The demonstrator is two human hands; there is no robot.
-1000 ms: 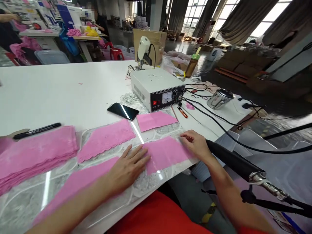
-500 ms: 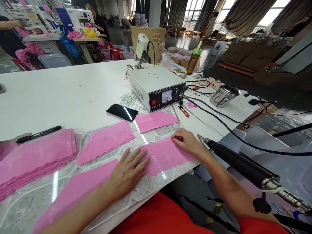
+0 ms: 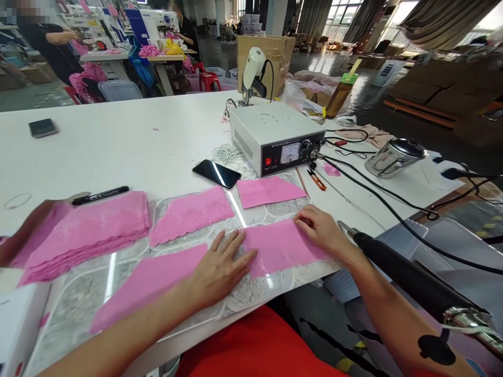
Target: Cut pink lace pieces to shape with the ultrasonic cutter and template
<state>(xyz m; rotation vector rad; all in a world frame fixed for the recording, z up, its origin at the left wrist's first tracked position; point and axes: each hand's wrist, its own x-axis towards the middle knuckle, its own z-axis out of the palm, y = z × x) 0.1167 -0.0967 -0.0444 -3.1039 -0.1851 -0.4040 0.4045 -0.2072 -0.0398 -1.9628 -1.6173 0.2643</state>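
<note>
A pink fabric piece (image 3: pixel 288 246) lies flat on a clear sheet over a lace-like pattern. My left hand (image 3: pixel 220 267) rests palm down with fingers spread, its fingertips on the left part of that piece. At the upper right edge of the fabric, my right hand (image 3: pixel 320 230) is closed, thumb and fingers pinching the edge. Under my left wrist lies another pink piece (image 3: pixel 157 283), partly covered. A scalloped pink piece (image 3: pixel 192 214) and a plain pink piece (image 3: pixel 271 191) lie farther back. Right of my right hand is a black handheld tool with a metal tip (image 3: pixel 404 272).
A pile of pink fabric (image 3: pixel 94 225) sits at left, with another person's hand (image 3: pixel 27 230) at it. Behind are a pen (image 3: pixel 101 195), a phone (image 3: pixel 217 174), a control box (image 3: pixel 277 136), orange snips (image 3: pixel 316 179) and a glass jar (image 3: pixel 395 157). Black cables (image 3: pixel 377 199) run right.
The view has turned left, so the scene sits farther right and another person's hand shows at the pile. Both my hands keep nearly the same places on the fabric.
</note>
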